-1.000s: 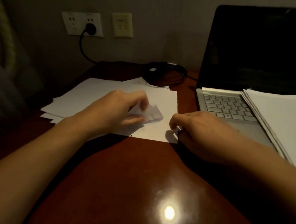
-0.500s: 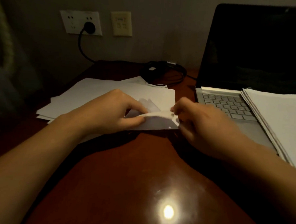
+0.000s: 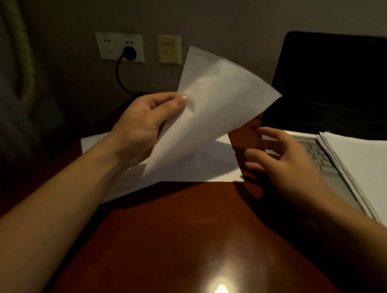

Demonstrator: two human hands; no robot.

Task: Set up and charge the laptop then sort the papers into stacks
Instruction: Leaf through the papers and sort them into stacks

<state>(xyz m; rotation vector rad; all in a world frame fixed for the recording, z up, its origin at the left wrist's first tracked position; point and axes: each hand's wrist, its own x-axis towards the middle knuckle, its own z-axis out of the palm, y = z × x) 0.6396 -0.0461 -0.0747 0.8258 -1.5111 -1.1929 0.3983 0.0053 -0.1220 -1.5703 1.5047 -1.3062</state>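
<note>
So the left hand's (image 3: 146, 126) fingertips (image 3: 178, 101) are pinching one white sheet (image 3: 219, 108) by its edge. It's held up off the desk, tilted, fanning out to the right of them. Right under that grip there's a loose pile of papers (image 3: 196, 166) on the reddish wooden desk (image 3: 171, 238). The right hand (image 3: 288, 163) hovers with fingers (image 3: 270, 133) spread, holding nothing, just beside the pile's right edge. Past those fingers is the open laptop (image 3: 334, 88), screen dark, with a neat paper stack (image 3: 370, 169) lying on its keyboard. Way back behind the left hand, a black plug (image 3: 129, 52) sits in the wall socket (image 3: 111, 46).
</note>
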